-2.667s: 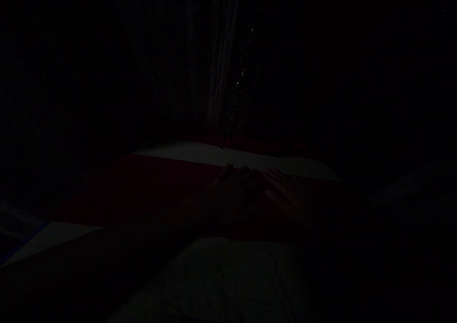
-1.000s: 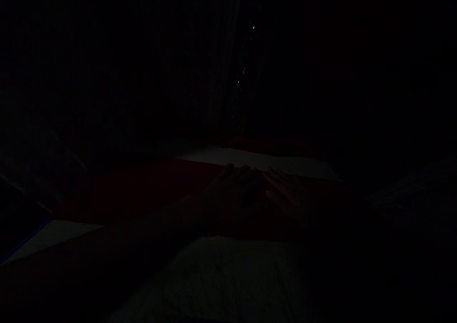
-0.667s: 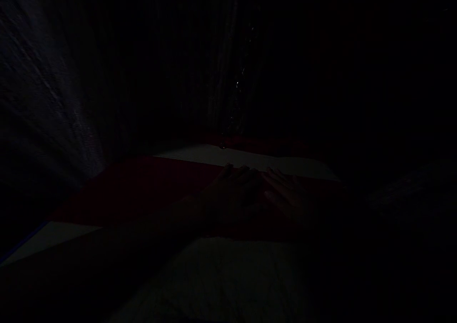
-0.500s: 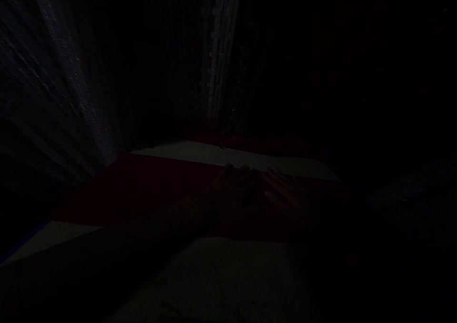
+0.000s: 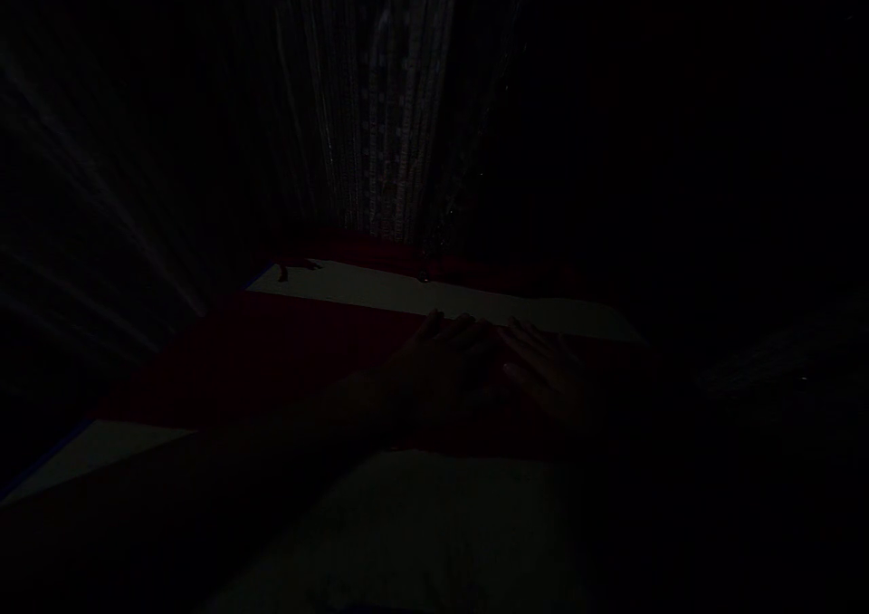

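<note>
Edging [image 5: 51, 458] in blue runs along the far left, well apart from the fingers, bordering a pale surface [image 5: 101, 446]. A red cloth [image 5: 272, 351] lies across as a broad band, from left of the fingers to beneath both hands; its right end is lost in shadow. Streaked grey material [image 5: 400, 107] rises beyond the fingertips, mostly to their left. The left hand [image 5: 441, 369] lies over the cloth, back upward, fingers parted and extended, tips at the border with a pale strip [image 5: 367, 288]. Just ahead of those tips, at the strip's far side, is a small round glint [image 5: 424, 278], too dim to identify. Near these fingers on the right, the right hand [image 5: 549, 378] also has its fingers stretched out, pointing forward and leftward. Well right of them, a greyish patch [image 5: 767, 351] fades into darkness.
</note>
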{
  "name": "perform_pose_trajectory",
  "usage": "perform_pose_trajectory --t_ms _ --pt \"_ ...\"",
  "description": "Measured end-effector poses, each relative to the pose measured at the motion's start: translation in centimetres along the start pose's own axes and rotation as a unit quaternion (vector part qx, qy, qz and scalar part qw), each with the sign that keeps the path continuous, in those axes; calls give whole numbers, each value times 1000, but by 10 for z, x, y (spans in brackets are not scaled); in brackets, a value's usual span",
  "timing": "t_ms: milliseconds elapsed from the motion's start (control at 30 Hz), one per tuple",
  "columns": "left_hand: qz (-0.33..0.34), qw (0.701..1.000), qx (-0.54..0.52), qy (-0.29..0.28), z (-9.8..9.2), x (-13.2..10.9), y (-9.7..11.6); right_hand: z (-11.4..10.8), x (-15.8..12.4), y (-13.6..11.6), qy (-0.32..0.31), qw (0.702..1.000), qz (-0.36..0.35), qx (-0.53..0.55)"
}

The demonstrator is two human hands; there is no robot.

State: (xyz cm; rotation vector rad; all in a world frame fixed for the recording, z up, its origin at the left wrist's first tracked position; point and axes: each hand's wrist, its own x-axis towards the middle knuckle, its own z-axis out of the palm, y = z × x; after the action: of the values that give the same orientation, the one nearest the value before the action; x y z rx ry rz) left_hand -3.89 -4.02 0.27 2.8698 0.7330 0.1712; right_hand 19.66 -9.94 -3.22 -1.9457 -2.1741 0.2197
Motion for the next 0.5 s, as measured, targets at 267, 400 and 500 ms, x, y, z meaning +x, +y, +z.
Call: perform_pose_trajectory --t_ms 267,400,500 --pt "-2 1000 -9 -6 1 1 0 4 1 3 20 1000 -8 -11" --pt "-6 1000 -6 -10 0 1 0 7 0 6 23 1000 -2 -16" --pt "-4 1000 -6 -7 0 1 0 9 0 9 34 999 15 -22"
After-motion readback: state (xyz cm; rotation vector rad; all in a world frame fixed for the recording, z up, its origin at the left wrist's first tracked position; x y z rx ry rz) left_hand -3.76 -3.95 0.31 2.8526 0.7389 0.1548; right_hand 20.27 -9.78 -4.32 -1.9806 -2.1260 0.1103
